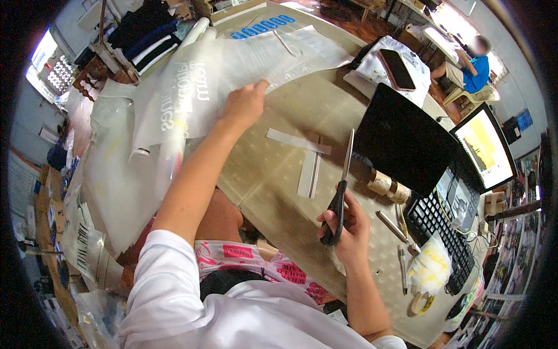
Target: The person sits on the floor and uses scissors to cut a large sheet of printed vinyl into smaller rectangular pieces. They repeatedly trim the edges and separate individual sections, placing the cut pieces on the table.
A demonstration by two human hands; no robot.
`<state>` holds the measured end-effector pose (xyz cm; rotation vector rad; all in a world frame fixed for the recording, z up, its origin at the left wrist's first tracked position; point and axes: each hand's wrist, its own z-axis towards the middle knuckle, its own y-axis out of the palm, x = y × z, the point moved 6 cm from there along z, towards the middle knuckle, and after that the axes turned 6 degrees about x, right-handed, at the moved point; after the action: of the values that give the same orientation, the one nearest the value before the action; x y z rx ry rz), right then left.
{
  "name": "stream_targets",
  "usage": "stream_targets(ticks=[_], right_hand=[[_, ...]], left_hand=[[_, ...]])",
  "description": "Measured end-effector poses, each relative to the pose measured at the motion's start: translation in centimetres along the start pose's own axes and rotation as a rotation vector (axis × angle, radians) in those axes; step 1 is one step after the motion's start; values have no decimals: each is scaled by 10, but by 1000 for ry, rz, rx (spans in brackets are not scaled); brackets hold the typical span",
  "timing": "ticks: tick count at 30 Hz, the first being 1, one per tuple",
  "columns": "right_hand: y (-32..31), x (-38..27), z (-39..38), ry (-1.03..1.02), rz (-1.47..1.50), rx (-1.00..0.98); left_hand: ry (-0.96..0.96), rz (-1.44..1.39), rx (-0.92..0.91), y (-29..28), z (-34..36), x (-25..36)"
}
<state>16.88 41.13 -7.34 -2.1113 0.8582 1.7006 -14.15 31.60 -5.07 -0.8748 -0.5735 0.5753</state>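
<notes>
My left hand (243, 107) is closed at the near edge of a translucent plastic sheet (238, 61), pinching it. The sheet spreads over the far left of the table, with white lettering showing backwards on it. In my right hand (351, 232) is a pair of black-handled scissors (340, 203), with the blades pointing away from me and looking closed. Between my hands, a pale strip (290, 138) and a longer strip with a dark line (310, 171) lie on the table (273, 163).
Rolled film (174, 139) lies under the sheet. Blue cut-out shapes (261, 27) sit at the far edge. To the right are a black panel (401, 139), a keyboard (442, 244), a monitor (482, 151), tape rolls (388, 186) and a phone (397, 70). A person in blue (475, 72) sits beyond.
</notes>
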Motion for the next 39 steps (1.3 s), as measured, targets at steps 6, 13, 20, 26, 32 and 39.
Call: stream_targets(ticks=[6, 13, 20, 26, 32, 39], right_hand=[[5, 10, -2, 95, 72, -28], [2, -4, -14, -30, 8, -12], [-3, 42, -103, 236, 54, -124], [21, 73, -133, 349, 144, -184], [49, 52, -105, 300, 4, -155], [59, 59, -88, 314, -13, -67]], left_hand=[[15, -255, 200, -59, -73, 42], [-39, -253, -32, -75, -152, 73], [44, -273, -66, -79, -173, 85], [139, -321, -13, -61, -179, 94], [142, -421, 19, -53, -188, 95], [135, -446, 45, -54, -189, 94]])
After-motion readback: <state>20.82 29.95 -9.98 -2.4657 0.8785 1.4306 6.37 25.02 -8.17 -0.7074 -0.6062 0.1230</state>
